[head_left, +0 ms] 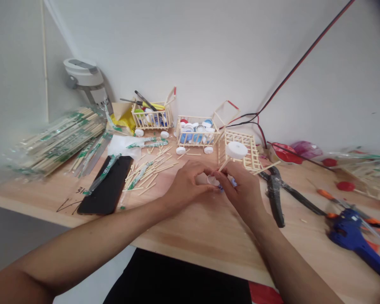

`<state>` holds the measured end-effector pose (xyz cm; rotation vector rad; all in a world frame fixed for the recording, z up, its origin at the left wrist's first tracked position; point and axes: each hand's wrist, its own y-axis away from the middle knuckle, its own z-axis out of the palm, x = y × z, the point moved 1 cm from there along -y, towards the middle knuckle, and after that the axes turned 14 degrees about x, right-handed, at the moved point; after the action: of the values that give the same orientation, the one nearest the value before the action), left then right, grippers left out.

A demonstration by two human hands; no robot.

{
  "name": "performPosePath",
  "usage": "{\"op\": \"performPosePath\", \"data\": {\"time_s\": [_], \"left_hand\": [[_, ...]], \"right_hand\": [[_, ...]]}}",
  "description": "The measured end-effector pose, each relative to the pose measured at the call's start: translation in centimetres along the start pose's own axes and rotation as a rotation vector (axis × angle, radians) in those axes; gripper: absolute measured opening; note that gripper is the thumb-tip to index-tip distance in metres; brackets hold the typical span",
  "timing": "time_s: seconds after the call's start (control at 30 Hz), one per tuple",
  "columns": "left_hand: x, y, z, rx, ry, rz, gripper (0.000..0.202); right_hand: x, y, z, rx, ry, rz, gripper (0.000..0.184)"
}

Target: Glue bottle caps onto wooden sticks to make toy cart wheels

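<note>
My left hand (185, 183) and my right hand (242, 188) meet over the middle of the wooden table (183, 236), fingers pinched together. Between them is a small white bottle cap (213, 180), held by the left fingers. My right hand pinches a thin wooden stick (225, 164) that rises to a larger white cap (236, 150) on its far end. Something small and blue shows under the right fingers. Just behind stands an unfinished stick cart frame (251, 152).
Two stick carts filled with bottle caps (196, 133) (152, 116) stand at the back. Loose sticks (148, 169), a black phone (109, 188) and wrapped chopstick packs (57, 139) lie left. Black pliers (274, 192), a blue glue gun (354, 236) and red caps (345, 185) lie right.
</note>
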<state>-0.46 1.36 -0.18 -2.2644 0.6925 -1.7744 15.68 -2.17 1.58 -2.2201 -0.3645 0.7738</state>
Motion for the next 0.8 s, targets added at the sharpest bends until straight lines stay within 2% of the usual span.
{"op": "performPosePath", "data": {"time_s": [0.8], "left_hand": [[0.11, 0.03, 0.0, 0.003, 0.003, 0.006, 0.023]], "right_hand": [[0.04, -0.06, 0.03, 0.005, 0.007, -0.002, 0.021]]}}
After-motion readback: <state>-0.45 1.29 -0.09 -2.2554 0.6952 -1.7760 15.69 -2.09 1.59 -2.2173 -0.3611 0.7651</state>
